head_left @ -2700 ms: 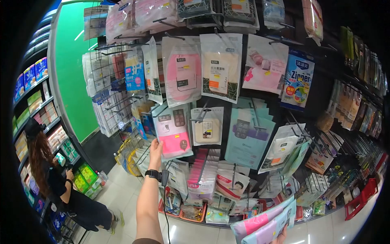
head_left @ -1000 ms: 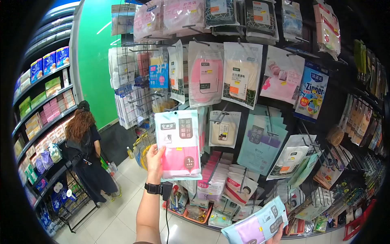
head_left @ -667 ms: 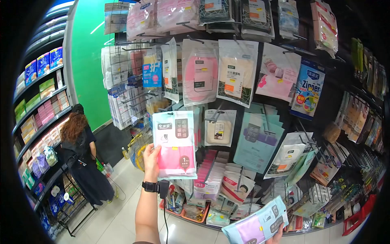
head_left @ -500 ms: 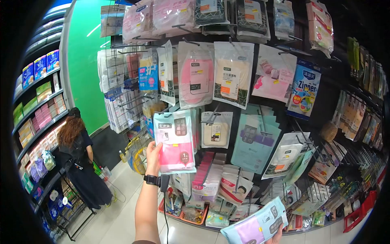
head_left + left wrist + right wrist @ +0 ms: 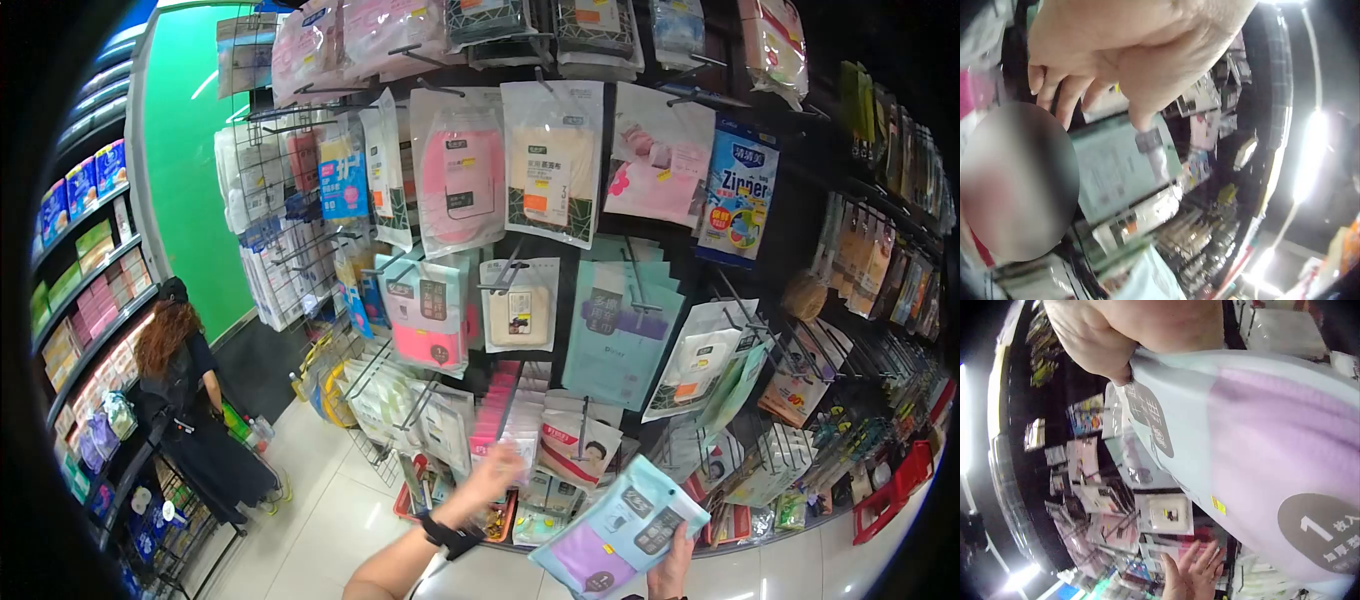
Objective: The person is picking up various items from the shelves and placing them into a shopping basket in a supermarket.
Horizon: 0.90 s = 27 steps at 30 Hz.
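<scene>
You stand on a pale tiled floor [image 5: 330, 515] in a shop aisle, facing a dark peg rack [image 5: 790, 230] hung thick with packets. A green wall [image 5: 190, 200] and stocked shelves [image 5: 80, 260] lie to its left, where another person [image 5: 185, 400] stands by a wire trolley [image 5: 170, 515]. Your right hand [image 5: 672, 565] pinches the lower edge of a blue-and-purple packet [image 5: 618, 525], held low before the rack's bottom rows. Your left hand [image 5: 497, 468] is near it, fingers loose and spread, holding nothing. A pink packet [image 5: 430, 322] hangs on its hook above. The left hand is motion-blurred in the head view and the right is cut off at the frame edge. A blurred patch covers part of the left wrist view.
</scene>
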{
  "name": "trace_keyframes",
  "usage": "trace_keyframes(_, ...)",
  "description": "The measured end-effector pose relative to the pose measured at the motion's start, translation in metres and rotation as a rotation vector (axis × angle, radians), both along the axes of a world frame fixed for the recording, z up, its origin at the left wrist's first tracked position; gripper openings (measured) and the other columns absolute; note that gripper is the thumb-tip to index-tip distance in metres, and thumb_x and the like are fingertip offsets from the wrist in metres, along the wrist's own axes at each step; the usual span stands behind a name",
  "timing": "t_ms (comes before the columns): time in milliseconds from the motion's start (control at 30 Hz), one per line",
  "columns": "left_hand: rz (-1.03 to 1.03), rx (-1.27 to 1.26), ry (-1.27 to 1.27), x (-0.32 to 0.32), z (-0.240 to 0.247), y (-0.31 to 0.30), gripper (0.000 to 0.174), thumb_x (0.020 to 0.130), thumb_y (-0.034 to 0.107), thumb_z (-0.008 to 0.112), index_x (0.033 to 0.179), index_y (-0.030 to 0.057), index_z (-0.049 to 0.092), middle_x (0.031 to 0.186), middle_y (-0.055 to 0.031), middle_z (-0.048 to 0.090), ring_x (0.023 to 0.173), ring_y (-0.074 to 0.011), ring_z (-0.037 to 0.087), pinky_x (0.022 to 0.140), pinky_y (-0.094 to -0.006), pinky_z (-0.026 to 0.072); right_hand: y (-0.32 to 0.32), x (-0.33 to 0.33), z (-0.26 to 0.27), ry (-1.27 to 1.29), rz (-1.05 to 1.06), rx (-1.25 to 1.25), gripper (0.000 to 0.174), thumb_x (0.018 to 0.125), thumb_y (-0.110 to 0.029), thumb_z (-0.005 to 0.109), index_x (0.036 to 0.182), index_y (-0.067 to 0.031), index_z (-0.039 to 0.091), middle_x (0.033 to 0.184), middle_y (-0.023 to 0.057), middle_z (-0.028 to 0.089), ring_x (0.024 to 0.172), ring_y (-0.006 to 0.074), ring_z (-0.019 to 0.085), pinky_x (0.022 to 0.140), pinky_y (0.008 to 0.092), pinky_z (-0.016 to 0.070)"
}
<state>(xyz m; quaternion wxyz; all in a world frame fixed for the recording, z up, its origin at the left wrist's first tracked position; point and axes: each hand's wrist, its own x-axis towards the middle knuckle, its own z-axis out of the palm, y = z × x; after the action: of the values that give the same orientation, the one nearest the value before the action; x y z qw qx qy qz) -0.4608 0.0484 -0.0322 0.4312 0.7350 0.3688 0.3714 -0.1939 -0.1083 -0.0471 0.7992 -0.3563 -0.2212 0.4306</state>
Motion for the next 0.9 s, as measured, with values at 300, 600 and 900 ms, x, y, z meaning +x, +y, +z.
trace_keyframes(300,0.15,-0.469,-0.461,0.014,-0.012,-0.06,0.033,0.075,0.016,0.073,0.101,-0.0004,0.06,0.089,-0.004,0.065,0.08,-0.0092,0.059,0.072,-0.0253,0.0484,0.027,-0.055,0.001,-0.217,0.273,0.058,0.039,0.094,-0.027,0.046,0.121,0.0012,0.044,0.117,0.0112,0.054,0.101,0.019,0.055,0.089,0.0333,0.0425)
trace_keyframes(600,0.725,0.154,-0.757,-0.13,0.101,0.038,0.02,0.081,0.004,0.063,0.1,-0.0013,0.059,0.094,-0.0069,0.064,0.08,-0.0114,0.058,0.07,-0.0253,0.0472,0.02,-0.05,0.016,-0.2,0.46,0.016,0.046,0.095,-0.031,0.041,0.118,0.0084,0.047,0.118,0.0184,0.054,0.107,0.03,0.054,0.094,0.0426,0.0422)
trace_keyframes(900,0.6,0.132,-0.835,-0.166,0.146,0.094,0.021,0.083,0.01,0.063,0.1,-0.0022,0.06,0.096,-0.0071,0.064,0.081,-0.011,0.06,0.071,-0.0242,0.0463,0.012,-0.046,0.01,-0.149,0.401,-0.109,0.039,0.095,-0.027,0.043,0.112,0.0064,0.051,0.108,0.0151,0.058,0.102,0.025,0.056,0.083,0.0375,0.0482)
